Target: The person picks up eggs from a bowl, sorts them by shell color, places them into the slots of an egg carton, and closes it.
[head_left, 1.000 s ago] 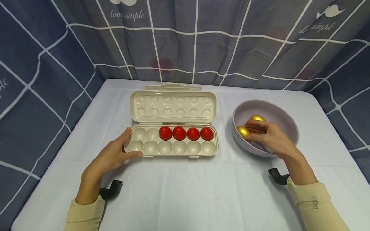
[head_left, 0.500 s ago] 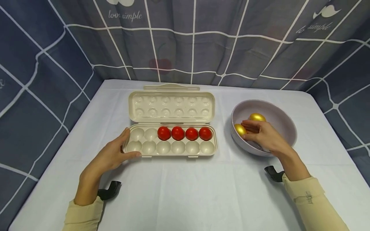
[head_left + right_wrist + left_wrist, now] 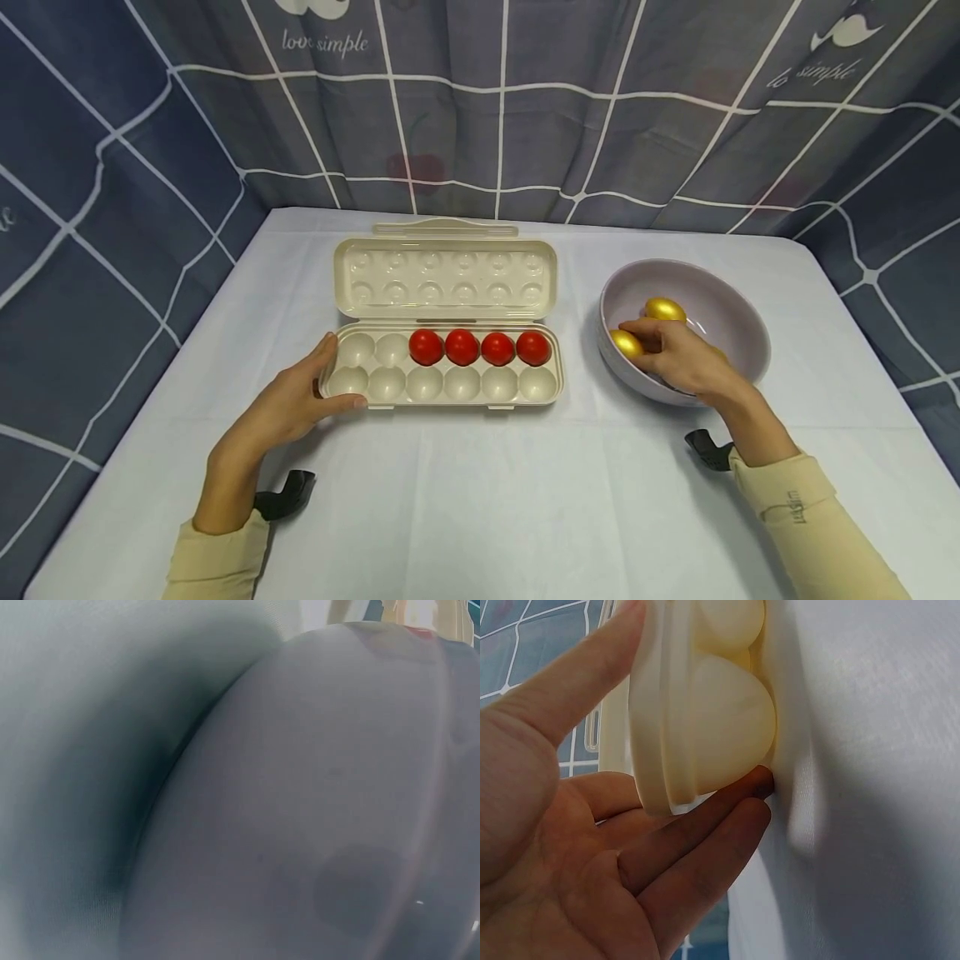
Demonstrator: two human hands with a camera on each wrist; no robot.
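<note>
A cream plastic egg carton [image 3: 450, 404] lies with its lid open in the head view. Several red balls or eggs [image 3: 462, 347] sit in the back row of its cups. My left hand [image 3: 288, 404] holds the carton's left end, thumb along the front rim; the left wrist view has its fingers [image 3: 705, 847] curled at the end cup. My right hand [image 3: 686, 357] reaches into a mauve bowl [image 3: 738, 312], thumb and fingers around a golden egg [image 3: 625, 343] at the bowl's left side. Another golden egg [image 3: 665, 309] lies behind those fingers. The right wrist view shows mainly the bowl's outer wall [image 3: 300, 787].
A sliver of gold [image 3: 721, 353] shows past the right hand. White cloth [image 3: 480, 500] covers the table, and grey-blue checked curtains [image 3: 465, 125] surround its back and sides. Black wrist mounts [image 3: 287, 495] project beside both forearms.
My right hand has lowered slightly in the bowl, and its fingers have closed in on the left golden egg. The left hand keeps its place on the carton.
</note>
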